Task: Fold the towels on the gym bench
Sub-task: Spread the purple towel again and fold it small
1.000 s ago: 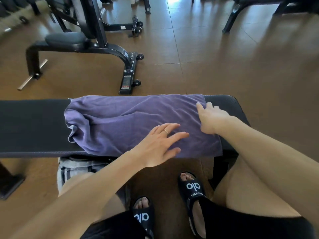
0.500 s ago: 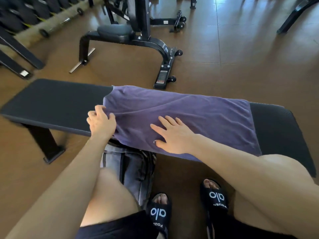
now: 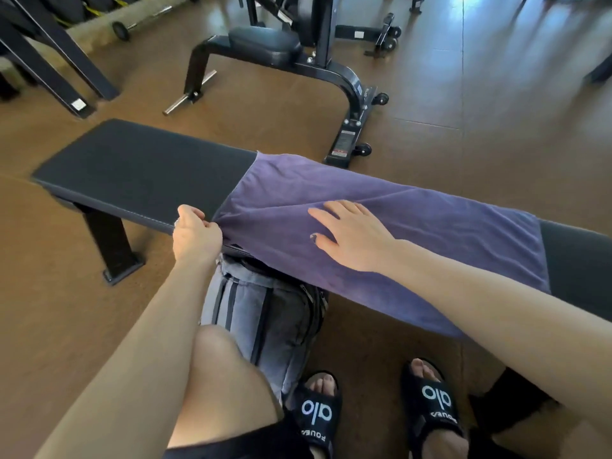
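Observation:
A purple towel [image 3: 430,226] lies lengthwise across the black padded gym bench [image 3: 139,167], covering its middle and hanging over the near edge. My left hand [image 3: 195,235] pinches the towel's near left corner at the bench's front edge. My right hand [image 3: 351,235] lies flat with fingers spread on the towel's middle, pressing it down. A long crease runs from the left end toward my right hand.
A grey striped bag [image 3: 265,313] sits on the floor under the bench by my knees. Beyond the bench stands a black adjustable bench frame [image 3: 347,81] with wheels. Rack legs [image 3: 66,71] and a barbell [image 3: 139,24] are at the far left. The floor is brown.
My left hand went from the towel's middle to its near left corner and took hold of it. My right hand left the right end and now presses the middle. The view swung left.

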A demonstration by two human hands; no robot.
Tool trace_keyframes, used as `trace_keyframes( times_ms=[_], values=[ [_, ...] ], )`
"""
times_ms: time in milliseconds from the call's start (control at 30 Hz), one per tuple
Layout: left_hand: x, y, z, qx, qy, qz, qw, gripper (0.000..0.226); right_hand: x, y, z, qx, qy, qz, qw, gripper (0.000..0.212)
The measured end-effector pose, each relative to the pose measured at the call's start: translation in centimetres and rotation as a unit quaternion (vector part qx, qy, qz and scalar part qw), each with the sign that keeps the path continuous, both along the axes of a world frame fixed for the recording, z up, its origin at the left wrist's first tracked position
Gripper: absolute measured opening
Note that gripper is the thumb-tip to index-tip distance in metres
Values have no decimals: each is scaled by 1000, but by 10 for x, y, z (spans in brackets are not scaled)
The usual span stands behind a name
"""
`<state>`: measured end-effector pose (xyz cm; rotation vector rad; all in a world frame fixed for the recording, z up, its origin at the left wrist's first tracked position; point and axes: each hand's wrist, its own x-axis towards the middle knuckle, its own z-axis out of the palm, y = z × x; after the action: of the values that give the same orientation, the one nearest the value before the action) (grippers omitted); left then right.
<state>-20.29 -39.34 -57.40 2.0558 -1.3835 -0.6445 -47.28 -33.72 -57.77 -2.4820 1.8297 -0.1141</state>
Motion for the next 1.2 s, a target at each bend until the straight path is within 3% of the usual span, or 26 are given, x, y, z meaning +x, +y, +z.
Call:
trace_keyframes(
  times_ms=[267,400,600,800,1067,1200],
  values=[
    [19,-3,-3,35,46,37,998,19,47,-103,3,36,-70,-18,997,53],
    [21,-2,-7,62,77,31,995,31,65,-149,-1,36,-43,-2,998,50],
    [29,-11,-7,13,104,88,991,22,78,-189,-14,64,4,5,998,51],
    [39,-12,-16,57,113,84,988,24,77,-214,-22,76,-31,-32,996,49],
    [35,-7,-15,91,90,36,991,25,75,-236,-19,40,-259,-178,949,33],
    [29,-5,-12,77,35,12,996,27,79,-249,-14,-3,-305,-190,933,28]
  ],
)
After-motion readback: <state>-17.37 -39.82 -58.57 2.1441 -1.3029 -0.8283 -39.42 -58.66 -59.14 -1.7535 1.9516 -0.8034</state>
